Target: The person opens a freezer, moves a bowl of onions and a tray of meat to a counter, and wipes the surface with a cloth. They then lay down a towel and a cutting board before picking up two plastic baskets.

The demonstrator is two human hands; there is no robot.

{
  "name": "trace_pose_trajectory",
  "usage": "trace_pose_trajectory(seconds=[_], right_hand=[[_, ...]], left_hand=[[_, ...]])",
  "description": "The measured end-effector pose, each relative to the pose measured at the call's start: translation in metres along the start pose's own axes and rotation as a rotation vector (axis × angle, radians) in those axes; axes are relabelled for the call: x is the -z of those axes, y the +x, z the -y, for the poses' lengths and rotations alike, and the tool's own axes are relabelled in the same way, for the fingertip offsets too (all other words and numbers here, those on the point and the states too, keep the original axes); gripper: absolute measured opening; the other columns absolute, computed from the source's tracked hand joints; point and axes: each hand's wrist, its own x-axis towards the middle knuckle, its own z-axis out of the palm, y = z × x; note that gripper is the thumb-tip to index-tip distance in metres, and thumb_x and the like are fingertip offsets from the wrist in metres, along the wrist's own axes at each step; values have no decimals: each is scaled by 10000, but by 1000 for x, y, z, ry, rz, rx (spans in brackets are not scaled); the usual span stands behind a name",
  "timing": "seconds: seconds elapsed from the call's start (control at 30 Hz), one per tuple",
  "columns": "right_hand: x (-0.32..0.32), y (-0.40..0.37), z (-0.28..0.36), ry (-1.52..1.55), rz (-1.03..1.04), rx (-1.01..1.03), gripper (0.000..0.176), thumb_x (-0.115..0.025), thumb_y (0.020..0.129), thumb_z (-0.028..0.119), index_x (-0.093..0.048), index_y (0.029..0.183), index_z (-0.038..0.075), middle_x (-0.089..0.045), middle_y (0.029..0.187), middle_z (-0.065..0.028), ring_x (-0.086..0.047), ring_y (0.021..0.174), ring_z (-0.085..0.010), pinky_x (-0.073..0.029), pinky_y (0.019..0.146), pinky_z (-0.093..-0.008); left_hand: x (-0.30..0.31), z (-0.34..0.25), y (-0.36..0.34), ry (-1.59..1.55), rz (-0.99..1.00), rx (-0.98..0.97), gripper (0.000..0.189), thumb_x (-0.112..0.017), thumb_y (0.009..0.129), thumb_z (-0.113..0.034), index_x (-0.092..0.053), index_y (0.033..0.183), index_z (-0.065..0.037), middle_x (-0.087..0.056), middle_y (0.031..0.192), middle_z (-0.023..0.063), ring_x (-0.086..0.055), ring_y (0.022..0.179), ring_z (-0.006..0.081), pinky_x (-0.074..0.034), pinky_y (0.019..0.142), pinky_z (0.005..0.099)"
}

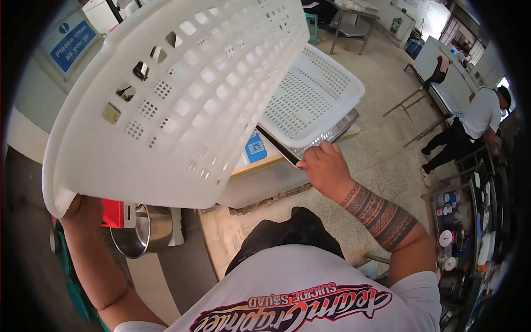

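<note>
A large white perforated plastic basket [221, 138] is tilted up across the left half of the head view. My left hand [84, 213] grips its lower left corner, the fingers partly hidden by the rim. My right hand [327, 170] is closed on the near edge of a shiny metal tray [344, 123]. On that tray sits a second white perforated basket [315, 91], lying nearly flat. The tilted basket overlaps part of it, and both baskets look bare inside. Under the tray, a blue and white printed item [255, 148] shows in part.
Below the raised basket stand a metal bowl [145, 232] and a red and white appliance [116, 214]. A blue sign [72, 47] hangs at upper left. A co-worker [478, 119] bends at the right, near a shelf of jars [447, 207]. A metal table [354, 27] stands at the back.
</note>
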Motion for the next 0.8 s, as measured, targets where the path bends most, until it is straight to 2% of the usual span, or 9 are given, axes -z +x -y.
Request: trace_pose_trajectory(seconds=[0.17, 0.23, 0.33, 0.4, 0.5, 0.57, 0.63, 0.73, 0.8], right_hand=[[0, -16, 8, 201, -131, -311, 189, -680, 950, 176, -575, 875, 37, -637, 895, -147, -612, 857, -379, -483, 748, -483], [-2, -19, 8, 288, -218, -366, 190, -678, 950, 141, -559, 873, 15, -630, 906, -179, -620, 855, -424, -502, 727, -512], [6, -13, 3, 316, -187, -432, 197, -687, 942, 112, -535, 901, -6, -624, 938, -206, -632, 891, -435, -523, 720, -498], [1, -17, -1, 300, -228, -439, 199, -694, 930, 94, -525, 937, -11, -616, 960, -224, -634, 894, -430, -529, 732, -487], [-27, -31, -22, 212, -290, -424, 230, -706, 903, 70, -512, 994, -13, -612, 1004, -226, -642, 889, -417, -543, 758, -474], [-19, -24, -19, 241, -315, -548, 280, -715, 877, 59, -501, 1044, -10, -611, 1036, -216, -651, 894, -397, -552, 775, -455], [-1, -17, -14, 377, -321, -821, 356, -724, 847, 50, -486, 1105, -6, -612, 1065, -203, -661, 913, -370, -562, 791, -423], [-12, -25, -47, 449, -324, -1020, 457, -738, 872, 64, -449, 1223, 20, -599, 1089, -164, -674, 703, -227, -582, 614, -356], [-7, -20, -55, 929, -367, -1271, 511, -747, 870, 73, -418, 1253, -1, -599, 1081, -172, -656, 674, -221, -572, 561, -350]], left_hand=[[1, 9, -22, -54, -33, 91, 374, -571, 983, 118, -614, 1339, 13, -663, 1302, 81, -632, 1186, 190, -503, 1016, 335], [-5, 12, -24, -78, -87, 104, 349, -557, 978, 130, -622, 1301, 18, -684, 1226, 74, -653, 1111, 174, -517, 969, 323], [-11, 15, -10, -146, -83, 183, 251, -539, 964, 142, -651, 1143, 7, -681, 1068, 40, -637, 965, 140, -508, 891, 297], [-9, 8, -1, -117, -14, 188, 204, -532, 956, 137, -657, 1033, -4, -667, 980, 18, -614, 887, 122, -496, 853, 287], [-10, -4, 12, -83, 56, 103, 141, -578, 971, 81, -661, 924, -22, -661, 939, 4, -602, 866, 115, -491, 855, 297], [-10, -2, 9, -115, 36, 86, 107, -626, 988, 17, -666, 898, -27, -665, 938, 4, -604, 878, 115, -492, 871, 307], [-8, 3, 6, -140, 6, 105, 102, -669, 999, -56, -671, 901, -27, -669, 939, 6, -605, 887, 114, -491, 881, 312], [-3, -6, 12, -9, 50, 61, 162, -715, 1003, -151, -677, 910, -24, -675, 952, 9, -607, 900, 112, -488, 890, 307], [-9, -15, 17, -20, 31, 38, 154, -677, 1020, -111, -674, 904, -10, -684, 857, 19, -638, 829, 116, -507, 812, 281]])
